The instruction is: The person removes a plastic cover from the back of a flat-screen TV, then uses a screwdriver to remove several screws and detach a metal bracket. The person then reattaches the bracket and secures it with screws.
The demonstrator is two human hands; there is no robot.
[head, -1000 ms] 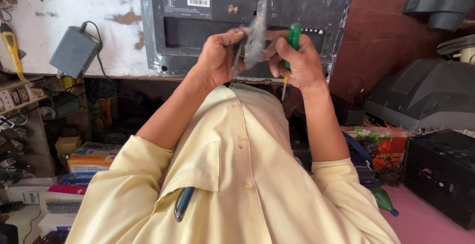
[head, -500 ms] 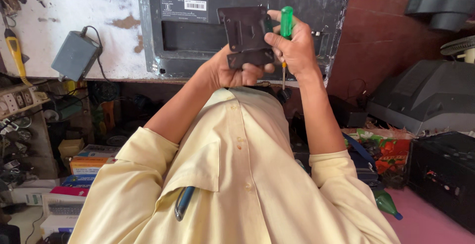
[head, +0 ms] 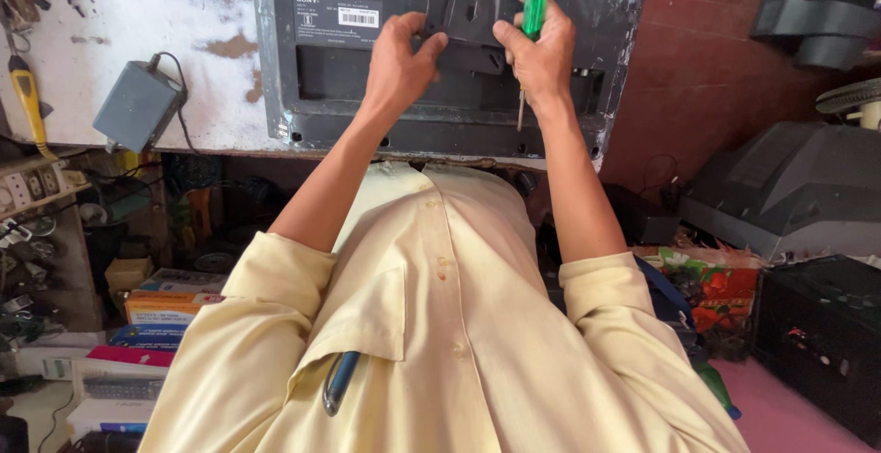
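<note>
The right hand (head: 541,49) is closed around one green-handled screwdriver (head: 532,11), its handle sticking up above the fist and its thin metal shaft pointing down past the wrist, while the thumb and fingertips of the same hand also press on the right edge of one dark mounting bracket (head: 468,14). The left hand (head: 399,54) grips the left edge of that bracket, fingers curled over it and thumb beneath. The bracket lies flat against the back of one flat-screen television (head: 321,95), near the upper middle of its dark rear panel, between the two hands. The television lies face down on a white, paint-chipped workbench (head: 128,12), its lower edge close to the person's chest. Left of the television, one grey power adapter (head: 138,104) rests on the workbench with a black cord. Further left of the television, one yellow-handled tool (head: 27,95) hangs at the bench edge. Right of the television sit old grey monitor casings (head: 789,187) against a red wall. Below the television, one pen (head: 338,381) is clipped in the pocket of the person's pale yellow shirt (head: 440,324).
</note>
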